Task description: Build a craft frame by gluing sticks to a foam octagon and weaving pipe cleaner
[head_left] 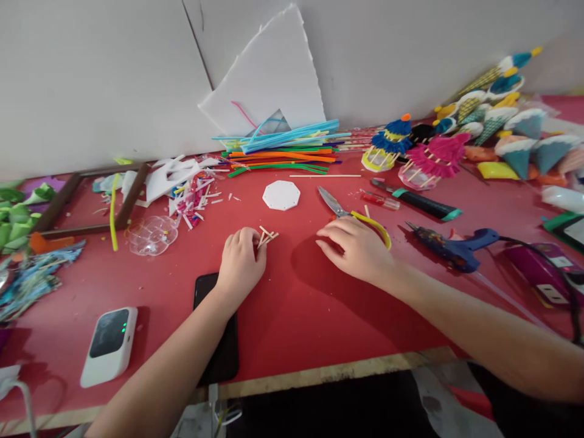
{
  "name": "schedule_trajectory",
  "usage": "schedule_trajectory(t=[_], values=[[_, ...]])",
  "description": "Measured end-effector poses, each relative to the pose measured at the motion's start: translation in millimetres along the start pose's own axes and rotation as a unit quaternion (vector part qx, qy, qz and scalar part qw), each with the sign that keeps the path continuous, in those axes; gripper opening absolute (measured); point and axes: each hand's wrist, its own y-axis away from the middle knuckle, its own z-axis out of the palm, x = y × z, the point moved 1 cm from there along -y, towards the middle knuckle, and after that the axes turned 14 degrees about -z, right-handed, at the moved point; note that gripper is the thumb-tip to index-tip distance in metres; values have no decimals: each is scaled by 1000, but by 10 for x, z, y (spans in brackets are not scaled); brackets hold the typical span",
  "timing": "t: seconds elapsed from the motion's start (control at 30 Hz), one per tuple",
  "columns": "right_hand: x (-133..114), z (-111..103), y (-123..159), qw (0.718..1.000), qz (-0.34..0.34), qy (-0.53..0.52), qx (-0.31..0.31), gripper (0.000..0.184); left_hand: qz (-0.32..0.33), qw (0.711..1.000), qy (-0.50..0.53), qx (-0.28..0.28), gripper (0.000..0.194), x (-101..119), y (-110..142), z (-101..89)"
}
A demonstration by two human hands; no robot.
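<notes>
My left hand (241,260) is closed around several short wooden sticks (268,236), whose ends poke out past the thumb and fingers. To the right, my right hand (353,248) hovers low over the table with its fingers stretched out and the thumb apart. It partly covers the scissors (332,201), whose blades point away to the upper left and whose yellow handle (381,230) shows beyond the knuckles. A white foam octagon (281,195) with small holes near its rim lies flat beyond and between both hands. Behind it lies a long thin stick (325,176).
Pipe cleaners (287,152) lie along the wall. A glue gun (451,246), a black-green cutter (426,204) and a pink power strip (542,274) are right. A phone (221,340) lies under my left forearm, near a white device (109,347). Yarn-covered crafts (433,159) stand back right.
</notes>
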Motion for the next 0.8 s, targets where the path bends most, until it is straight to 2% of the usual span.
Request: schedule_trajectory(t=[0.2, 0.33, 0.43, 0.53, 0.67, 0.8], values=[[-103, 122, -212, 992, -66, -88, -69, 22, -6, 1000, 9, -12, 8, -10, -22, 6], [-64, 305, -471, 990, 0, -103, -100, 21, -28, 999, 26, -15, 8, -18, -19, -9], [-22, 452, -693, 986, 54, -108, -114, 30, -53, 998, 39, -13, 13, -27, -23, -53], [-11, 544, -839, 978, 79, -106, -163, 34, -75, 996, 42, -20, 18, -18, -13, -120], [-58, 523, -858, 966, 88, -122, -211, 30, -98, 995, -26, -6, 24, 29, 16, -196], [-134, 381, -789, 955, 131, -120, -236, 15, -97, 993, -69, -13, 28, 53, -6, -195]])
